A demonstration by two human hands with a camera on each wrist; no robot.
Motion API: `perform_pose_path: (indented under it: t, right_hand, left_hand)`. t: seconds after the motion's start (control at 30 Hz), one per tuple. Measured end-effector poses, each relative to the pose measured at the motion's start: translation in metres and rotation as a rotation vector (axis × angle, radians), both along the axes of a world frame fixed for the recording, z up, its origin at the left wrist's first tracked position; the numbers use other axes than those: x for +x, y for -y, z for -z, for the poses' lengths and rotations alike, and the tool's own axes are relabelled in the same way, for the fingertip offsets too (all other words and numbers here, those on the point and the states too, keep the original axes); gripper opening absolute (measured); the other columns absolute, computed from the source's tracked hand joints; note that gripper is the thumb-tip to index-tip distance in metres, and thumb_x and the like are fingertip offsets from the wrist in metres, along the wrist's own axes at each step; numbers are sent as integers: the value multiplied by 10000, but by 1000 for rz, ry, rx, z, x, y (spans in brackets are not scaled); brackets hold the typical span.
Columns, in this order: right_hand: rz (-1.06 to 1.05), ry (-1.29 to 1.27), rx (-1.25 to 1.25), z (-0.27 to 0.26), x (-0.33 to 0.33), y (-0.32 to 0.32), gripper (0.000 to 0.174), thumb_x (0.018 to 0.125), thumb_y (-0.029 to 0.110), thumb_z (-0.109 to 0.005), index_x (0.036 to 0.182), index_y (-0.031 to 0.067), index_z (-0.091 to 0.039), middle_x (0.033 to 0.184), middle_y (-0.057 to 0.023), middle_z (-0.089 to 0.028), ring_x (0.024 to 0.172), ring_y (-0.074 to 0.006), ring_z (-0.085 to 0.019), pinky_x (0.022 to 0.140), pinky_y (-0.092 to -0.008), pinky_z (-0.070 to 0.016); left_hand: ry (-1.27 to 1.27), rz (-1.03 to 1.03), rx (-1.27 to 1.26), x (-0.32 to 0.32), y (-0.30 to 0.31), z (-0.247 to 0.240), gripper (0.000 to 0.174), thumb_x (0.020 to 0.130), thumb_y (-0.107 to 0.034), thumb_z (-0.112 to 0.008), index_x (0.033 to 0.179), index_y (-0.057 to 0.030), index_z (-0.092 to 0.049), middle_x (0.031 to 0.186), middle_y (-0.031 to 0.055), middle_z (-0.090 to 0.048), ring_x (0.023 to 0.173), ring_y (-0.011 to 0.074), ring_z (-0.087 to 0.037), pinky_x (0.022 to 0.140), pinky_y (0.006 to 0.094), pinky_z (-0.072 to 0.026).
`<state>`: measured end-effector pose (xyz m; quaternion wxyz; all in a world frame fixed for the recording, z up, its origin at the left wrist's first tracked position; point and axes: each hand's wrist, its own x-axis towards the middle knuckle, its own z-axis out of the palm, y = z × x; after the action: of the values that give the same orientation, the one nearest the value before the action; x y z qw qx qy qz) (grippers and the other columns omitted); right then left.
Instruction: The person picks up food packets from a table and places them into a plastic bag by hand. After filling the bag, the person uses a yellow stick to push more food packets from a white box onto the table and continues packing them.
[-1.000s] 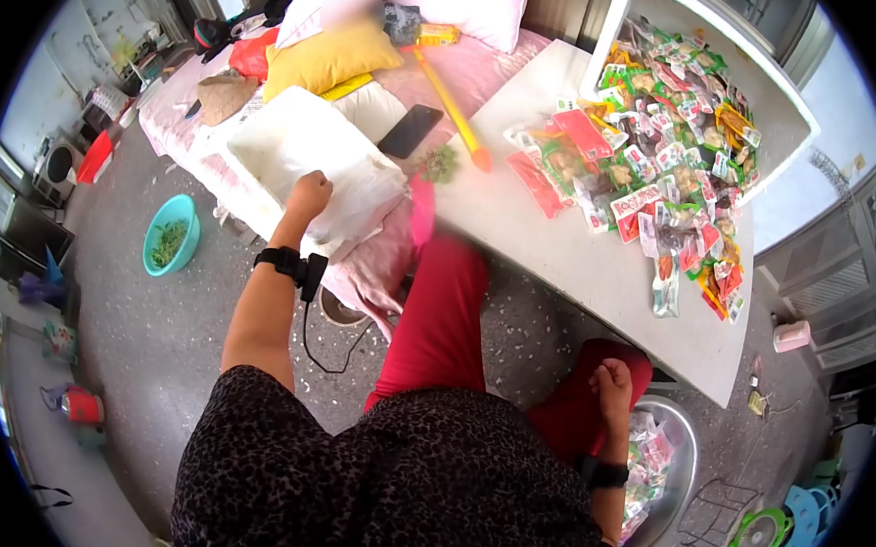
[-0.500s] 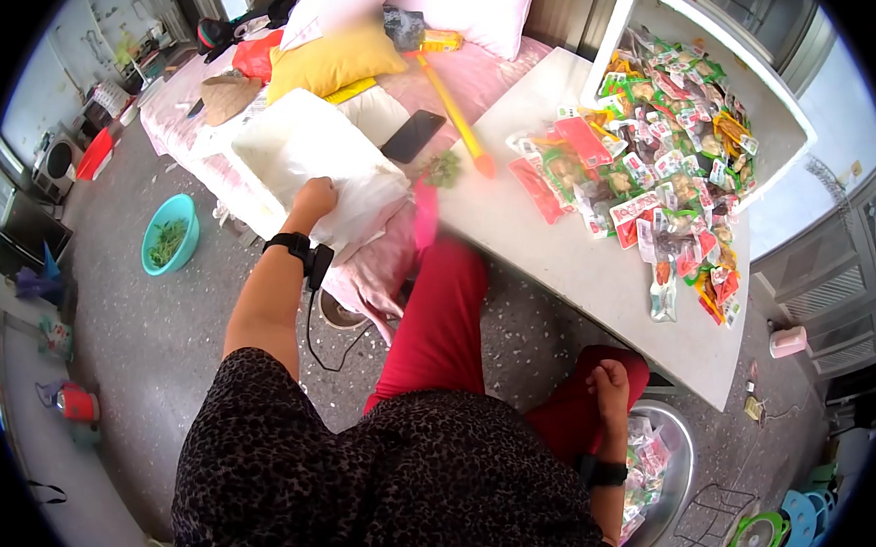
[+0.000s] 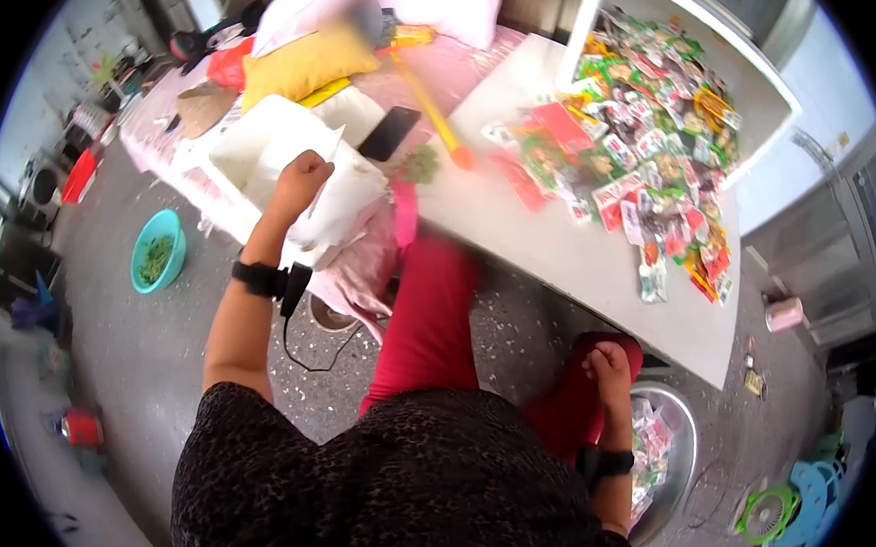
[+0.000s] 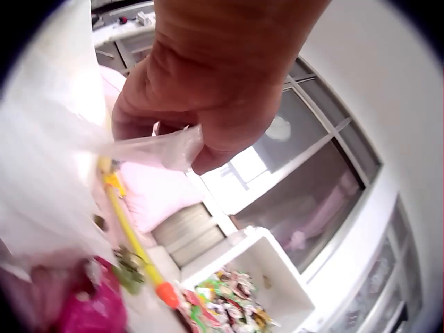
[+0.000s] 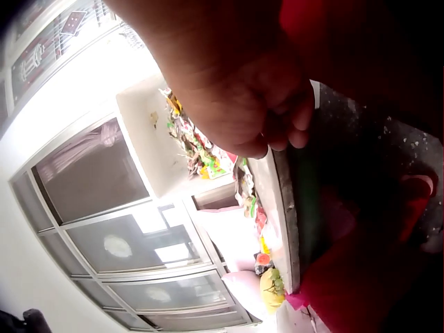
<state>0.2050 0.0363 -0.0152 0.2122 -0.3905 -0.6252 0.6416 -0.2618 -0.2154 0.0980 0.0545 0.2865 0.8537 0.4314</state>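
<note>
My left hand pinches the edge of a thin, whitish plastic bag, which rises from the white foam box on the bed. In the left wrist view, the bag's gathered edge runs between thumb and fingers, and its sheet fills the left side. My right hand hangs loosely curled over the right knee and holds nothing. Beside it, below the table, stands a metal basin with small plastic packets.
On the table a tipped white foam box spills a heap of snack packets. A phone and a yellow stick with an orange tip lie near the table's left side. A turquoise basin stands on the floor.
My left hand has lifted slightly, drawing the plastic bag's edge up out of the foam box. The head view has shifted a little. My right hand stays at the knee.
</note>
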Motion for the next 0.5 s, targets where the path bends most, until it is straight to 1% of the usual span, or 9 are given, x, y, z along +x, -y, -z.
perform_pose_path:
  t: [0.1, 0.13, 0.2, 0.23, 0.33, 0.4, 0.43, 0.47, 0.5]
  right_hand:
    - [-33, -66, -7, -18, -8, 2, 114, 780, 66, -496, 887, 24, -488, 703, -42, -538, 607, -97, -517, 508, -196, -410]
    - [-38, -76, 0, -25, -14, 5, 113, 781, 70, -499, 884, 24, -490, 705, -40, -540, 615, -96, -520, 515, -198, -412]
    - [-65, -104, -24, -32, -22, 9, 142, 795, 98, -478, 922, 34, -474, 779, -50, -544, 691, -119, -531, 563, -214, -426]
    - [-82, -119, -36, -34, -27, 11, 157, 802, 112, -468, 941, 40, -467, 816, -54, -547, 729, -130, -537, 587, -223, -433]
    - [-25, -281, -229, -35, -43, 17, 306, 806, 158, -502, 1072, 37, -412, 963, -97, -522, 852, -174, -532, 661, -263, -445]
    - [-124, -474, -402, -30, -51, 18, 377, 810, 201, -503, 1124, 44, -365, 1038, -116, -491, 909, -204, -514, 705, -302, -439]
    - [-174, -571, -488, -27, -55, 19, 414, 811, 223, -503, 1150, 47, -342, 1076, -126, -475, 938, -219, -505, 727, -322, -436]
    - [-298, -737, -629, -26, -62, 19, 450, 805, 261, -510, 1161, 50, -331, 1088, -126, -478, 954, -234, -500, 752, -357, -430]
    - [-342, -743, -679, -39, -65, 24, 434, 804, 250, -511, 1152, 51, -345, 1088, -121, -481, 956, -231, -502, 761, -364, -429]
  left_hand:
    - [352, 375, 304, 41, -26, -16, 79, 796, -114, -494, 735, -63, -499, 695, -27, -487, 623, 58, -415, 582, 207, -373]
    - [402, 469, 306, 58, -35, -22, 39, 802, -104, -493, 774, -76, -493, 728, -38, -484, 638, 59, -428, 584, 206, -374]
    - [657, 575, 490, 102, -57, -32, 44, 799, -106, -501, 772, -74, -490, 704, -32, -479, 628, 65, -433, 571, 197, -371]
    - [747, 684, 477, 117, -66, -33, 38, 798, -100, -502, 777, -72, -488, 718, -24, -493, 646, 71, -452, 584, 197, -382]
    - [1032, 954, 558, 166, -95, -24, 43, 794, -96, -506, 808, -58, -491, 791, 16, -534, 715, 101, -505, 642, 214, -418]
    - [1255, 1039, 625, 202, -111, -27, 92, 791, -112, -512, 847, -42, -491, 827, 40, -543, 764, 121, -521, 668, 232, -432]
    - [1330, 1093, 618, 212, -119, -22, 163, 790, -134, -515, 907, -24, -488, 857, 61, -541, 769, 130, -524, 671, 249, -437]
    - [1403, 1157, 624, 222, -125, -23, 208, 790, -143, -515, 950, -12, -483, 879, 68, -538, 774, 132, -524, 678, 259, -435]
    - [1456, 1132, 586, 223, -128, -16, 216, 777, -156, -537, 932, -13, -493, 897, 82, -544, 803, 152, -530, 723, 291, -429]
